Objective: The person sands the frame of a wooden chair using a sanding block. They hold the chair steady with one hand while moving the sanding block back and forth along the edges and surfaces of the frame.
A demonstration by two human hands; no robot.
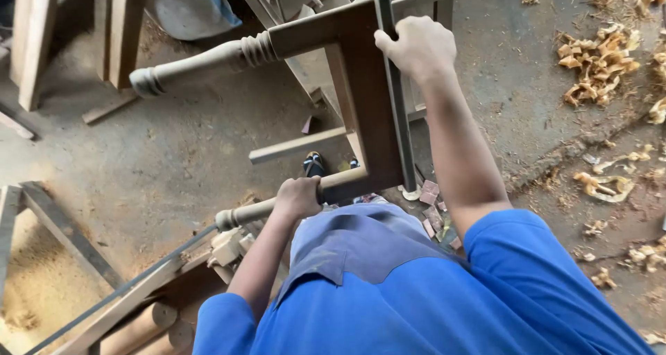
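Item: brown-stained wooden chair frame with turned legs (361, 105), held off the dusty workshop floor (173, 161) in both of my hands.

Left hand (298, 197) was wrapped underhand around the nearer turned leg, fingers closed tight on it, carrying the weight from below; right hand (416, 46) was stretched out at arm's length, fingers curled shut over the far top rail, so the frame lay on its side, tilted, steadied at two well-separated points and kept from swinging. Frame hung in front of my blue shirt (416, 292), above my feet, its second leg pointing left, clear of the ground. Pale curled wood shavings (600, 60) lay scattered on the floor to the right; rough timber planks (35, 36) leaned at upper left; unfinished pale round wooden posts (149, 324) lay at lower left, apart from the frame.
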